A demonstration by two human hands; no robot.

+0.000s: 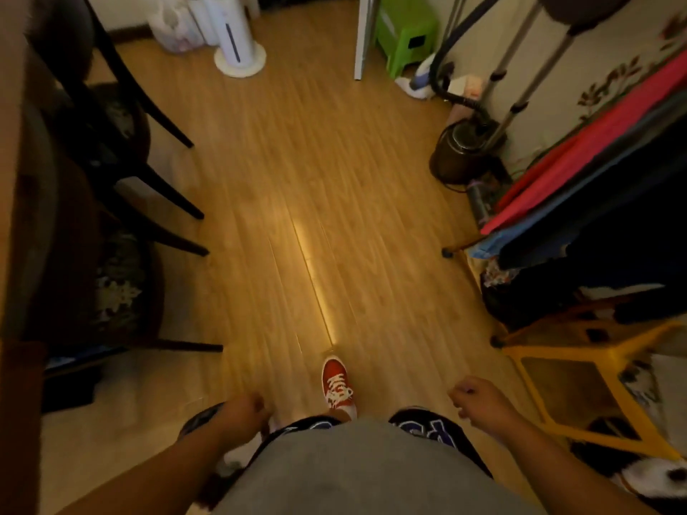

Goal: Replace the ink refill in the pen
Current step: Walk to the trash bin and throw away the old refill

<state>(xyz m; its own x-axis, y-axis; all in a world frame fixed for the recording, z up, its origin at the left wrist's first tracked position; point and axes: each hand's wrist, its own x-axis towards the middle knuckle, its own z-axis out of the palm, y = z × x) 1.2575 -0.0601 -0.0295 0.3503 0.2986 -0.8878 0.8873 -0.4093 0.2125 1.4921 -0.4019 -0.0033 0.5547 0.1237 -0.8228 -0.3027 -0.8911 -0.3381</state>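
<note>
Head cam looks straight down at a person standing on a wooden plank floor (297,180), everything a bit motion-blurred. Left hand (243,408) hangs by the hip with the fingers loosely curled, and I can't see anything in it. Right hand (479,399) is the same: soft loose curl, thumb on top, nothing visible in the grip. Can't tell where the pen is, so no way to say which way it points or how its long axis lies.

One red sneaker (337,384) with white laces is out front, toe pointing up the frame along the planks. Grey shirt (353,473) fills the bottom middle.

Black chairs (122,150) with floral seat pads line the left side. A white tower appliance (238,39) stands at the far end, a green plastic stool (407,31) just to its right. A garment steamer (464,150) sits by the right wall, near hanging red and blue clothes (594,161), with a yellow stool (594,388) closer in.
</note>
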